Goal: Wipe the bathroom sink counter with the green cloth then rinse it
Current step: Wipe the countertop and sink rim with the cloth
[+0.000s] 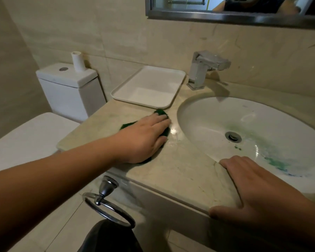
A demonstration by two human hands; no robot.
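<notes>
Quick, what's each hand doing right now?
Left hand: open, pressing the green cloth on the counter.
Right hand: open, resting on the counter edge.

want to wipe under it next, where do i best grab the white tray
Probably the raised rim of the white tray along its near edge, from the front: the tray lies flat with its far side by the wall. The left hand, pressing the green cloth just in front, is nearest.

Cloth under your left hand is dark green, the counter is beige marble with faint veins. Plain white tray past that hand, green-blue smears in the white sink right of it.
</notes>
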